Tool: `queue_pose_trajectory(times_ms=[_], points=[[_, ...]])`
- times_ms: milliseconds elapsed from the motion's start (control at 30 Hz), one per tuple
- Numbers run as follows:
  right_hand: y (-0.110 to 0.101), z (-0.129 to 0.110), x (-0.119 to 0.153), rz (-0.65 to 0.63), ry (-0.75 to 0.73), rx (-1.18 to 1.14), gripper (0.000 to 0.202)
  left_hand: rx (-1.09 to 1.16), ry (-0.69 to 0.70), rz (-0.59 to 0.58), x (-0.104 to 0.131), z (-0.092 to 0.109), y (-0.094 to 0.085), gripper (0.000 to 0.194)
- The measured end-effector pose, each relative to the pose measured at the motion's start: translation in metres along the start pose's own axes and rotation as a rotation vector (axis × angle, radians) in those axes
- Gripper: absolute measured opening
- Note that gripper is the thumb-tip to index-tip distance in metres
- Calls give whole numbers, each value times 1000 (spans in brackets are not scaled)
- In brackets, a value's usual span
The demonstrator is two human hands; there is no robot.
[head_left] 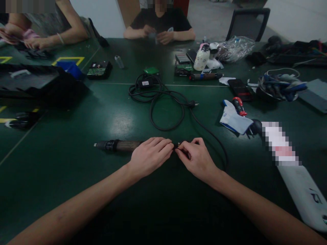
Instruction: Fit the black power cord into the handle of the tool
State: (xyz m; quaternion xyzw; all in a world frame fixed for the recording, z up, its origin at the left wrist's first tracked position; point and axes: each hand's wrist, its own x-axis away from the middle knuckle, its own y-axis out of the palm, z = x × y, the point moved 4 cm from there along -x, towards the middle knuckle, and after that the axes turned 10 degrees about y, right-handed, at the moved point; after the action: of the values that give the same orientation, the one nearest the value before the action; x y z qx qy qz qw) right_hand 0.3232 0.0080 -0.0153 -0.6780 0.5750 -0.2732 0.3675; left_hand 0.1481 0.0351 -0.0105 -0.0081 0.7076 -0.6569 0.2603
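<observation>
A dark electric screwdriver (127, 146) with a brown grip lies sideways on the green table, its bit end to the left. My left hand (152, 154) is wrapped over its right part. At the tool's right end my right hand (195, 153) pinches a small connector (178, 145) with a metal part, close against the left fingertips. A black cable (222, 144) runs from near the right hand up to the coiled cable (167, 129) with an adapter and a plug. My fingers hide most of the joint between tool and connector.
To the right lie a blue-white glove (233, 119), a red-black screwdriver (239, 105) and a long white object (304, 194). Behind stand a bottle (201, 58) and circuit boards (99, 69). A black case (30, 81) is at left. Two people sit across the table.
</observation>
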Motion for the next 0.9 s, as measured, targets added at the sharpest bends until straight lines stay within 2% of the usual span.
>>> queue_pose_trajectory(times_ms=[100,300,467,667,900], points=[[0,0,0,-3,0,-1,14,11,28,-21,0,1,0,26],[0,-1,1,1,2,3,15,3,-6,1,-1,-1,0,17],[0,-2,0,4,-2,3,16,9,16,-35,-3,2,-1,27],[0,-1,0,0,1,3,14,-2,-15,-17,-2,0,-1,18],[0,-1,0,-3,1,-7,15,13,-6,-27,-3,2,-1,23]])
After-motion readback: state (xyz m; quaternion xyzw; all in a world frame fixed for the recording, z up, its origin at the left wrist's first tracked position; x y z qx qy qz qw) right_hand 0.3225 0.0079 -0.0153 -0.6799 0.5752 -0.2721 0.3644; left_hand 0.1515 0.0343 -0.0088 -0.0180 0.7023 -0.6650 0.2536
